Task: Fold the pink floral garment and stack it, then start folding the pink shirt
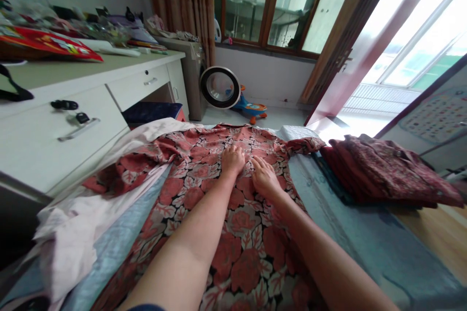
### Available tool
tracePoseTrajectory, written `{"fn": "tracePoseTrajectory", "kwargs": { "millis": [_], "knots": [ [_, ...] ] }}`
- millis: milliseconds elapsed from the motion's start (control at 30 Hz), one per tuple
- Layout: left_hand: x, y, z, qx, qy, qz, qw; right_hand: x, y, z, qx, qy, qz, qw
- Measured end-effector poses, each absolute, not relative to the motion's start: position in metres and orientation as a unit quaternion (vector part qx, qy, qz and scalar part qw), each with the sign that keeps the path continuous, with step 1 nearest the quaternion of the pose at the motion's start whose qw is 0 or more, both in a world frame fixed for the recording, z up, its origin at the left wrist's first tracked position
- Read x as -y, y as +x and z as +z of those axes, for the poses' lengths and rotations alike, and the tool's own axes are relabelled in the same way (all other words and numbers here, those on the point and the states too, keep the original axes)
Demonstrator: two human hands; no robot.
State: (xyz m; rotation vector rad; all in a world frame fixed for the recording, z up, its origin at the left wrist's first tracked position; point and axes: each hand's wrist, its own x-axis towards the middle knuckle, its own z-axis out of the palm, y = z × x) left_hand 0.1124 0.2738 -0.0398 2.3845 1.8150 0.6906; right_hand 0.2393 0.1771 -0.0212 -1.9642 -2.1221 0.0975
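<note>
A red, grey and black floral garment (241, 216) with long sleeves is spread out on a light blue covered surface, its collar at the far end. My left hand (233, 159) rests on its upper part, fingers slightly bent and lying on the cloth. Just to the right, my right hand (265, 175) lies on the same cloth with its fingers stretched forward. Neither hand visibly lifts the fabric. One sleeve (126, 170) reaches out to the left over a white cloth (73, 233); the other sleeve (304, 146) is bunched at the right. My forearms cover part of the garment.
A stack of folded clothes (386, 170) sits at the right on the blue cover (335, 218). White drawers (54, 131) with a cluttered top stand at the left. Beyond are a washing machine with its round door (220, 87) ajar and a blue and orange ride-on toy (251, 107).
</note>
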Motion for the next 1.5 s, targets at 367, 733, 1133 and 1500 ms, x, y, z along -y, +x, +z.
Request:
{"fn": "tracePoseTrajectory", "kwargs": {
  "millis": [367, 733, 1133, 1500],
  "knots": [
    [-0.287, 0.108, -0.044, -0.617, 0.731, 0.274, 0.100, -0.131, 0.213, -0.034, 0.738, -0.665, 0.052, 0.098],
    [-0.290, 0.104, -0.041, -0.627, 0.707, 0.293, 0.145, -0.157, 0.192, -0.027, 0.729, -0.667, 0.054, 0.145],
    [-0.302, 0.102, -0.039, -0.646, 0.699, 0.260, 0.162, -0.150, 0.189, -0.030, 0.767, -0.624, 0.078, 0.127],
    [-0.346, 0.046, -0.035, -0.611, 0.774, 0.158, 0.049, -0.148, 0.189, -0.032, 0.767, -0.623, 0.070, 0.136]
  ]
}}
